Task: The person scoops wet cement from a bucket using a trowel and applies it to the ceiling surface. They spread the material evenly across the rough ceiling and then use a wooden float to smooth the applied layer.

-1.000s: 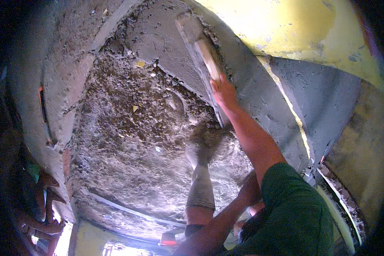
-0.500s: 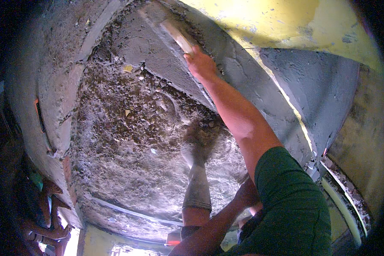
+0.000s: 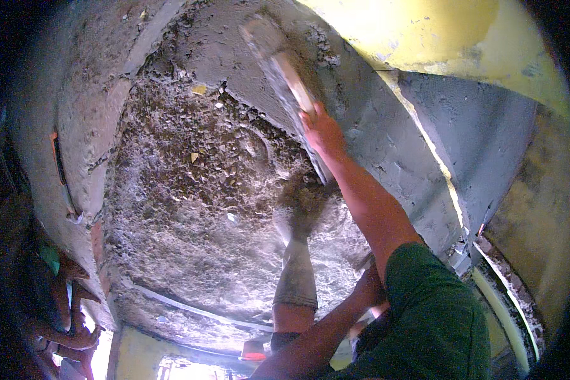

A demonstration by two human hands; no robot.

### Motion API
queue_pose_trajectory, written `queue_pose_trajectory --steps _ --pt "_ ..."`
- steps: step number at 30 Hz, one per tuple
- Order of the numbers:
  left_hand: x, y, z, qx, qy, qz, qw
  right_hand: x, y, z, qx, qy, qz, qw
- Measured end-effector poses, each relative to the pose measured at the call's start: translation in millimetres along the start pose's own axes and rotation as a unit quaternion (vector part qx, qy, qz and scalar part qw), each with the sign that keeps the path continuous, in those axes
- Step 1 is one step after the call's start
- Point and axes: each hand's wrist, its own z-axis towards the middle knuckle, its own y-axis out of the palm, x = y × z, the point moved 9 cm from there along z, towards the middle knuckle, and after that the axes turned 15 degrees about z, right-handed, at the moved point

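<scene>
My right hand (image 3: pixel 325 131) is closed around the light wooden handle of a long plastering float (image 3: pixel 291 75). The float's board slants across grey wet plaster (image 3: pixel 370 117), its far end slightly blurred. Below the board's lower edge, the plaster ends at a rough patch of earth and small stones (image 3: pixel 199 142). My left forearm crosses low in the picture, and my left hand (image 3: pixel 368 288) is tucked beside my green right sleeve. Its fingers are hidden, so what it holds, if anything, does not show.
My dusty covered leg (image 3: pixel 296 272) stands on the rough ground. A pale strip (image 3: pixel 202 313) runs across the bottom. An orange-edged tool (image 3: pixel 58 166) rests at the left wall. Another person's hand (image 3: pixel 79 339) shows at lower left. Yellow wall (image 3: pixel 418 31) borders the top right.
My right hand has drawn the float back toward me and slightly right along the plaster. The whole view has shifted a little; my left hand stays about where it was.
</scene>
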Motion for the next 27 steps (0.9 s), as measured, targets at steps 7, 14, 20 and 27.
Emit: queue_pose_trajectory --steps 7,14,20,27 --pt "2.4 9.0 -3.1 -0.114 -0.011 0.084 0.990 -59.4 -6.4 86.9 -0.003 0.034 0.024 0.999" --pt "31.1 -23.0 1.2 -0.081 -0.032 -0.020 0.996 -1.2 -31.7 73.6 -0.031 0.126 0.007 0.992" --pt "21.8 -21.0 -0.8 -0.017 0.001 -0.033 0.999 29.7 -24.9 -16.1 0.052 -0.033 0.021 0.998" --pt "-17.7 29.6 -3.8 -0.095 -0.025 -0.108 0.989 -35.1 13.2 41.3 -0.013 0.052 0.049 0.997"
